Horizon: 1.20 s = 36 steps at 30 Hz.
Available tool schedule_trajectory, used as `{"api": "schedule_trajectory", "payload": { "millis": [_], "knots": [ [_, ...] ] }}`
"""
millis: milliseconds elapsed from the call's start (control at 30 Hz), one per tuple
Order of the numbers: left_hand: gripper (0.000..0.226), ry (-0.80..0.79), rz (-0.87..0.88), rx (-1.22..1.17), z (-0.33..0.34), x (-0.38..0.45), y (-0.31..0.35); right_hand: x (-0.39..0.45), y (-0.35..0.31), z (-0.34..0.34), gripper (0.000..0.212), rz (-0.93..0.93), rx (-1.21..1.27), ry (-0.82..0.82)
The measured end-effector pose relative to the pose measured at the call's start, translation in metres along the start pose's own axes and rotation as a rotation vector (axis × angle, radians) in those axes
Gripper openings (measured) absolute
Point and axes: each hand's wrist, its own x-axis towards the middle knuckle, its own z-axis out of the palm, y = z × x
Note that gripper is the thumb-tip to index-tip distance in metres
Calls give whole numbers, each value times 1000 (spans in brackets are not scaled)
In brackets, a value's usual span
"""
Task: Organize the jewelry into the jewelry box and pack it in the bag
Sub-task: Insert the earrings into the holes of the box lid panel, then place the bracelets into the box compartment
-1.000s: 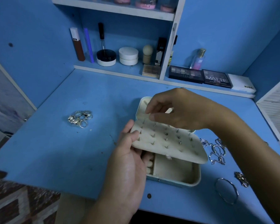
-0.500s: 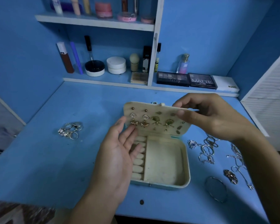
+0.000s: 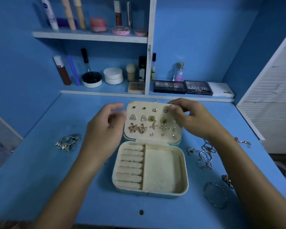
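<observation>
A cream-lined jewelry box (image 3: 182, 184) lies open in the middle of the blue desk. Its earring panel (image 3: 157, 138) is laid back on the lid and holds several pairs of earrings. My right hand (image 3: 193, 119) pinches the panel's upper right corner. Beside the panel's left edge, my left hand (image 3: 104, 129) hovers with loosely curled fingers and holds nothing. A pile of rings (image 3: 68, 142) lies to the left. Necklaces and chains (image 3: 203, 154) lie to the right, with a bangle (image 3: 215, 195) near the front right.
Shelves at the back carry cosmetics: tubes, jars (image 3: 113, 75), a perfume bottle (image 3: 179, 71) and eyeshadow palettes (image 3: 198, 87). A white louvred panel (image 3: 274, 103) stands at the right. Blue walls close in the desk's left and back. No bag is in view.
The earring panel has been flipped back from over the tray, exposing the earrings and both compartments. My left hand left the box's edge and moved up beside the panel.
</observation>
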Motion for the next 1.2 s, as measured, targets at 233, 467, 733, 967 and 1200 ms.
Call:
{"api": "schedule_trajectory", "payload": {
  "millis": [233, 467, 733, 967, 1200],
  "knots": [
    [29, -118, 174, 232, 24, 76, -44, 13, 16, 17, 21, 92, -171, -39],
    [26, -230, 166, 214, 36, 76, -63, 9, 16, 24, 34, 193, -188, -8],
    [22, -180, 168, 214, 38, 73, -68, 10, 18, 31, 29, 208, -211, 49],
    [20, -167, 179, 230, 37, 74, -66, 4, 18, 19, 28, 206, -167, 32],
    [17, -92, 286, 345, 41, 72, -49, -15, 21, -21, 23, 156, -179, 76]
  ]
}}
